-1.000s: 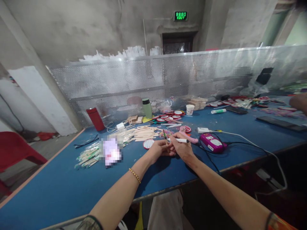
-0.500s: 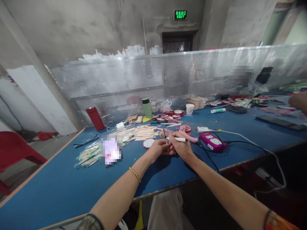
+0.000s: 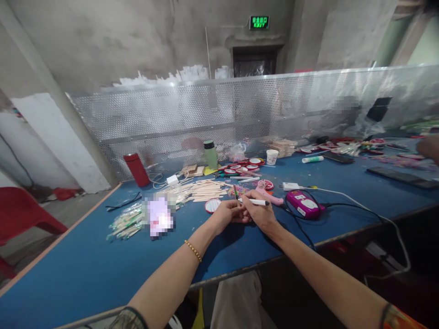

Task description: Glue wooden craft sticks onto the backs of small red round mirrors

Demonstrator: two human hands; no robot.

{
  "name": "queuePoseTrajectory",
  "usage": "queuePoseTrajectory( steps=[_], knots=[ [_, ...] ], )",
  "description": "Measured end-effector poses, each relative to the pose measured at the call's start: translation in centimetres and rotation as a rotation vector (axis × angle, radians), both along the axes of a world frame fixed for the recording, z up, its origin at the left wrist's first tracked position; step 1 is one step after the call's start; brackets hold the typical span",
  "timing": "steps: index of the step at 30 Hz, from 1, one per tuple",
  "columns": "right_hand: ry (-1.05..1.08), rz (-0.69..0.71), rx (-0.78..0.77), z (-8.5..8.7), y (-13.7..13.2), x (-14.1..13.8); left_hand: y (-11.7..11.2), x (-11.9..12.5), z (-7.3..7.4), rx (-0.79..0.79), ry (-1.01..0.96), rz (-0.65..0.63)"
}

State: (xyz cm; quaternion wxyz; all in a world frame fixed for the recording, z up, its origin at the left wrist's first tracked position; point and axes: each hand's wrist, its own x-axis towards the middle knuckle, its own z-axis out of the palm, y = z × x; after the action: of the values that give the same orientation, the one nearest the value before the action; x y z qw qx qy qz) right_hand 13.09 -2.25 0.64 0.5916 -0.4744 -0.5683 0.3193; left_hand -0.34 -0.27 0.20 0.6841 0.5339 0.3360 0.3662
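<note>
My right hand (image 3: 261, 216) grips a white marker (image 3: 258, 202) with a dark end, held slantwise near the fingers of the other hand. My left hand (image 3: 227, 214) is closed round a narrow wooden craft stick (image 3: 236, 192) that stands up from the fingers and bears a green patch. The marker's tip lies close to this stick; whether they touch I cannot tell. Left of the hands is a round red-rimmed disc (image 3: 212, 205). Beyond them are loose craft sticks (image 3: 207, 189) and a pink glue gun (image 3: 272, 197).
A purple device (image 3: 303, 204) with cables lies to the right. Wrapped bundles of sticks (image 3: 126, 221) are on the left. Along the back stand a red flask (image 3: 136, 169), a green bottle (image 3: 210, 155) and a paper cup (image 3: 272, 157). Another person's hand (image 3: 428, 147) shows at far right.
The view has shifted very slightly. Both hands stay in nearly the same place with the marker and the craft stick; the green patch on the stick shows more clearly.
</note>
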Motion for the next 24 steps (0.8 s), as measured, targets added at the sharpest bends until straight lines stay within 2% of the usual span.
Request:
queuePoseTrajectory(
  steps=[9, 20, 24],
  knots=[
    [0.050, 0.031, -0.058, 0.83, -0.65, -0.36, -0.08, 0.09, 0.04, -0.004, -0.007, 0.003],
    [0.036, -0.014, -0.017, 0.59, -0.37, -0.26, -0.14, 0.08, 0.24, 0.011, 0.004, 0.002],
    [0.059, 0.015, -0.038, 0.52, -0.39, -0.30, -0.28, 0.15, 0.32, 0.006, 0.003, 0.013]
  ],
)
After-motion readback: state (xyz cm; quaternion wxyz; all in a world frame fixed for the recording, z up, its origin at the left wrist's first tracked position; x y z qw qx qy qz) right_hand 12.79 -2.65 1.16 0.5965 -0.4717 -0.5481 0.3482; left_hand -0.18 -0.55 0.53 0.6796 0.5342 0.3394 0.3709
